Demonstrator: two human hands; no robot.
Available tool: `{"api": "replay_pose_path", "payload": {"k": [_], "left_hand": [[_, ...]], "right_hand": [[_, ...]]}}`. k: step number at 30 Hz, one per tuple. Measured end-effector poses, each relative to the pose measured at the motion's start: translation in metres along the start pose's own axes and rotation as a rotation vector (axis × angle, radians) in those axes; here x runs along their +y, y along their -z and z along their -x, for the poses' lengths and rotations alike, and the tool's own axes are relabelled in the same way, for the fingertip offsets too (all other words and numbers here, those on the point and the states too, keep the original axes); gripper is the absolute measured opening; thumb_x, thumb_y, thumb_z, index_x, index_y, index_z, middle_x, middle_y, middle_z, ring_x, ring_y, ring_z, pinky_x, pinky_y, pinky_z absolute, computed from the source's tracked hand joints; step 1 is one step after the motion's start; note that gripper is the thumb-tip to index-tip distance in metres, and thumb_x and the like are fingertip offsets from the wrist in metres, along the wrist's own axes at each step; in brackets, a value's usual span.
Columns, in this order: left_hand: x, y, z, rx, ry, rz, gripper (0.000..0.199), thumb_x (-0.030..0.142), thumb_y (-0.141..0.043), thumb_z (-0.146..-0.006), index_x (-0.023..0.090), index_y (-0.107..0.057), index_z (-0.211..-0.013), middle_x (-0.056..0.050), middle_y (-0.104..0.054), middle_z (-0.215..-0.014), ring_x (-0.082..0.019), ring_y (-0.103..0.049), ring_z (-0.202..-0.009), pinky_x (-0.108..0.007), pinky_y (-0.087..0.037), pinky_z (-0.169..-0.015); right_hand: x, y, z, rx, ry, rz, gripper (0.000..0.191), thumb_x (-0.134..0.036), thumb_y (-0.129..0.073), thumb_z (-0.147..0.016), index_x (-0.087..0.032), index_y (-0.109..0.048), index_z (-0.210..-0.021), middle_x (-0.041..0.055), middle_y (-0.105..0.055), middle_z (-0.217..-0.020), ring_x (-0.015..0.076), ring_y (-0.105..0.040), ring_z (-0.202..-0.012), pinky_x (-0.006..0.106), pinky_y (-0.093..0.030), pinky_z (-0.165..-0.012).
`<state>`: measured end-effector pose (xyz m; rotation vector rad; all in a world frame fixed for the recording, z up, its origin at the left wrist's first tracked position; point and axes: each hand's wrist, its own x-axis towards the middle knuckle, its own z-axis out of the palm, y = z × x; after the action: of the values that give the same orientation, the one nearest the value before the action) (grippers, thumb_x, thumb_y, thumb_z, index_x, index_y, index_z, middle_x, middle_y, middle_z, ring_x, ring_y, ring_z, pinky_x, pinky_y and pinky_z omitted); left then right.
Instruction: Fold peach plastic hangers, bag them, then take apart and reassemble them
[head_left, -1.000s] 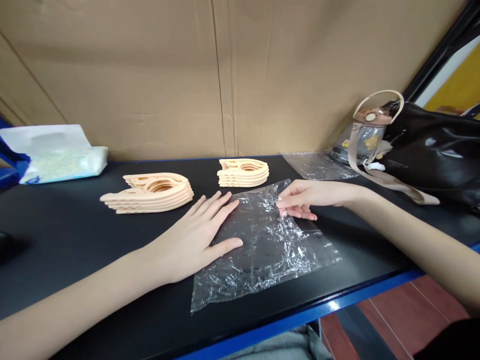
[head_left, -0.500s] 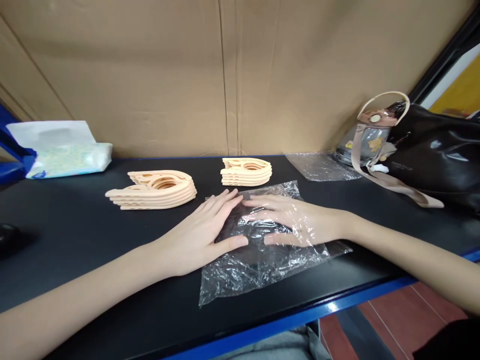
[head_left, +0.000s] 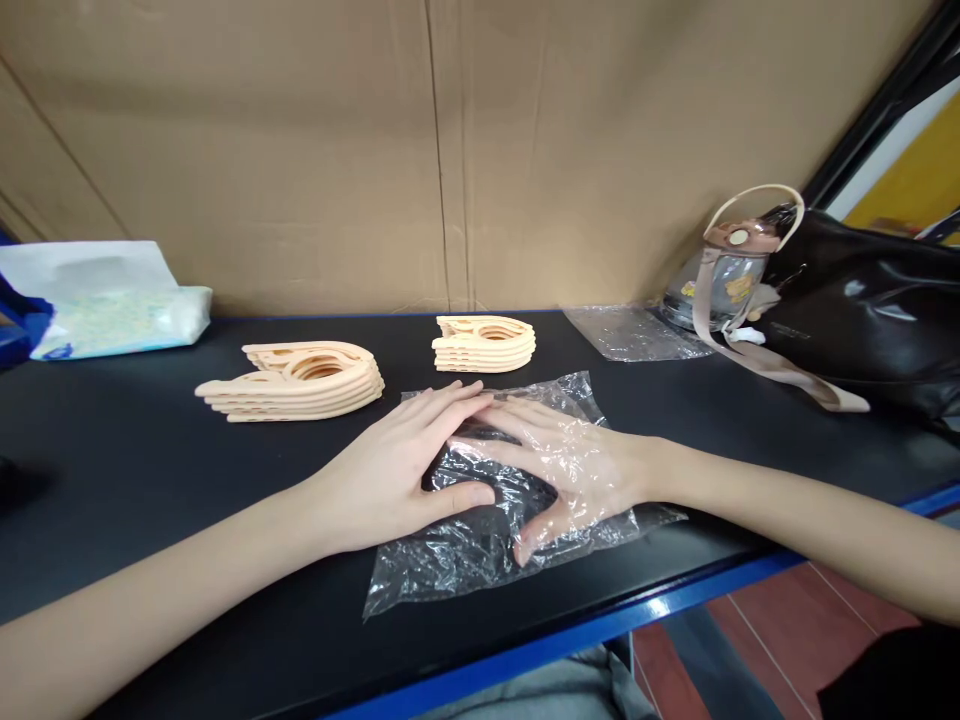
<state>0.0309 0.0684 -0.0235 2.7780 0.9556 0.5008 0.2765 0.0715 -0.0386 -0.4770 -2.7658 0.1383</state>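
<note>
A clear, crinkled plastic bag lies flat on the black table in front of me. My left hand rests palm down on the bag's left part, fingers extended and thumb apart. My right hand is inside the bag, under its clear film, with fingers spread and pointing left. The fingertips of both hands meet near the bag's back edge. Behind the bag stands a small stack of cream plastic hangers. A larger stack of the same folded hangers lies to the left.
A tissue pack lies at the back left. Another clear bag is at the back right, beside a strapped water bottle and a black leather bag. Cardboard stands behind the table.
My right hand has slid further left inside the bag, its thumb now spread toward me. The bag's near left corner has shifted left. My left hand stays on the bag. The view has turned slightly.
</note>
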Motion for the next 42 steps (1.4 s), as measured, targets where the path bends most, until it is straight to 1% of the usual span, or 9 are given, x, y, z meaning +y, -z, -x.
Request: {"api": "replay_pose_path", "payload": {"k": [4,9,16,21,24,28,31,36,42], "left_hand": [[-0.004,-0.003,0.000,0.050,0.041,0.052,0.066,0.062,-0.041,-0.096,0.020,-0.040,-0.148,-0.010,-0.045,-0.154,-0.029,-0.042,-0.140,-0.047,-0.037,-0.114],[-0.002,-0.002,0.001,0.131,0.245,0.131,0.059,0.056,-0.028,-0.101,0.017,-0.048,-0.140,-0.009,-0.057,-0.140,-0.026,-0.053,-0.127,-0.043,-0.041,-0.109],[-0.006,0.002,0.009,0.057,0.310,0.085,0.061,0.058,-0.027,-0.100,0.016,-0.045,-0.141,-0.011,-0.056,-0.140,-0.027,-0.052,-0.127,-0.045,-0.040,-0.109],[-0.011,0.006,0.016,0.095,0.354,0.142,0.058,0.057,-0.024,-0.100,0.021,-0.048,-0.139,-0.006,-0.057,-0.140,-0.027,-0.052,-0.129,-0.044,-0.038,-0.111],[-0.011,0.010,0.018,0.113,0.396,0.207,0.056,0.058,-0.024,-0.100,0.024,-0.051,-0.136,-0.003,-0.058,-0.142,-0.026,-0.050,-0.132,-0.044,-0.036,-0.113],[-0.011,0.013,0.016,0.103,0.413,0.270,0.053,0.055,-0.025,-0.102,0.024,-0.051,-0.135,-0.002,-0.057,-0.142,-0.024,-0.049,-0.133,-0.043,-0.034,-0.115],[-0.014,0.012,0.016,0.098,0.411,0.289,0.051,0.054,-0.025,-0.102,0.025,-0.051,-0.136,-0.001,-0.057,-0.142,-0.022,-0.049,-0.132,-0.042,-0.032,-0.116],[-0.019,0.011,0.018,0.092,0.395,0.280,0.053,0.055,-0.024,-0.101,0.026,-0.052,-0.135,-0.001,-0.058,-0.142,-0.023,-0.050,-0.133,-0.040,-0.036,-0.114],[-0.015,0.012,0.018,0.102,0.400,0.302,0.054,0.056,-0.025,-0.101,0.025,-0.052,-0.135,-0.002,-0.058,-0.141,-0.024,-0.051,-0.132,-0.042,-0.035,-0.115]], "right_hand": [[0.002,0.004,0.000,-0.074,-0.060,-0.007,0.087,-0.071,-0.045,-0.089,-0.018,-0.027,-0.156,0.0172,-0.015,-0.165,0.0267,-0.007,-0.153,0.051,-0.014,-0.122],[0.005,0.004,-0.001,-0.090,-0.061,-0.031,0.088,-0.071,-0.042,-0.089,-0.018,-0.025,-0.157,0.0193,-0.009,-0.165,0.0289,-0.003,-0.153,0.053,-0.009,-0.122],[-0.004,0.013,0.002,-0.168,-0.090,0.010,0.074,-0.058,-0.044,-0.097,-0.015,-0.029,-0.155,0.0177,-0.014,-0.164,0.0247,-0.005,-0.153,0.048,-0.015,-0.123],[-0.008,0.030,0.030,-0.125,-0.190,0.072,0.049,-0.039,-0.044,-0.102,-0.015,-0.048,-0.145,0.0147,-0.042,-0.155,0.0250,-0.034,-0.146,0.047,-0.033,-0.118],[-0.001,0.047,0.047,0.046,-0.379,0.132,0.032,-0.029,-0.043,-0.101,-0.016,-0.068,-0.118,0.0115,-0.070,-0.120,0.0238,-0.065,-0.113,0.044,-0.051,-0.099],[0.020,0.069,0.046,0.224,-0.502,0.231,0.029,-0.034,-0.047,-0.098,-0.017,-0.070,-0.102,0.0094,-0.072,-0.099,0.0241,-0.068,-0.093,0.044,-0.055,-0.083],[0.040,0.076,0.019,0.225,-0.441,0.230,0.037,-0.045,-0.053,-0.095,-0.017,-0.065,-0.115,0.0117,-0.069,-0.116,0.0275,-0.063,-0.109,0.048,-0.050,-0.095],[0.073,0.067,-0.036,0.065,-0.448,0.093,0.087,-0.066,-0.064,-0.079,-0.015,-0.043,-0.146,0.0176,-0.048,-0.148,0.0349,-0.048,-0.134,0.053,-0.039,-0.109],[0.096,0.056,-0.061,0.001,-0.522,0.001,0.100,-0.068,-0.066,-0.075,-0.012,-0.033,-0.152,0.0205,-0.056,-0.139,0.0359,-0.054,-0.125,0.052,-0.041,-0.105]]}}
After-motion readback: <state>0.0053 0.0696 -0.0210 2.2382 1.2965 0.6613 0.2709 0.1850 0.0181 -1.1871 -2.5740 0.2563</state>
